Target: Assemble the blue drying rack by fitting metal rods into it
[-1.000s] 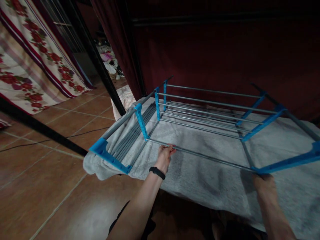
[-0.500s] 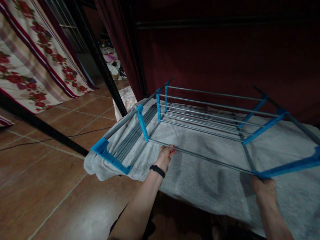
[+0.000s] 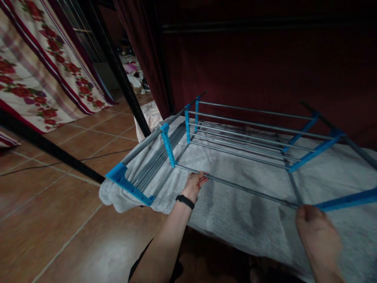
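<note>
Presently, the rack (image 3: pixel 250 123) is resting on the blanket (image 3: pixel 235 220), its near left corner sitting at the blanket's edge. The left hand (image 3: pixel 196 182) is pinching the front rod (image 3: pixel 250 190); the right hand (image 3: pixel 318 232) is curling beside that rod's right end, its hold impossible to tell. Uneven pushing there could be working the rod loose from the left bracket (image 3: pixel 168 146); the blanket, if yielding, could be letting the rack twist. Sideways shoving could be sending the spare rods (image 3: pixel 160 157) off the edge.
</note>
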`<action>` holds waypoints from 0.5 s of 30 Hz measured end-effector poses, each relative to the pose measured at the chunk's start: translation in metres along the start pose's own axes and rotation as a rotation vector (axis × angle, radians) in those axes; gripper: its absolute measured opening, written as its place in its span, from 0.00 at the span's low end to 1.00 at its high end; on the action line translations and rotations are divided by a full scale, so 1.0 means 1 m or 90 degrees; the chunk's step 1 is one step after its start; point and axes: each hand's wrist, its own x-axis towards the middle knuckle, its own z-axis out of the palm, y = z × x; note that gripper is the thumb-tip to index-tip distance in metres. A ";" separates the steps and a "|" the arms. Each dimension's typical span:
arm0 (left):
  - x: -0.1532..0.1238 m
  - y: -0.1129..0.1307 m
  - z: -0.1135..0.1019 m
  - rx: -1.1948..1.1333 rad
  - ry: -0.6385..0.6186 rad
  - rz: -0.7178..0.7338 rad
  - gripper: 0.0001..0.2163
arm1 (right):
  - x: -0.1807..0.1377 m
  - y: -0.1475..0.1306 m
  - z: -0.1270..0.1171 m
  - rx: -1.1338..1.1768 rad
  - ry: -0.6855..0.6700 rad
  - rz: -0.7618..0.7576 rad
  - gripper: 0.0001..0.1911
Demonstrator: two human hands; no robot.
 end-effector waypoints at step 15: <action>-0.023 0.042 -0.033 0.347 0.066 0.131 0.05 | -0.001 -0.086 0.076 0.128 -0.083 -0.458 0.15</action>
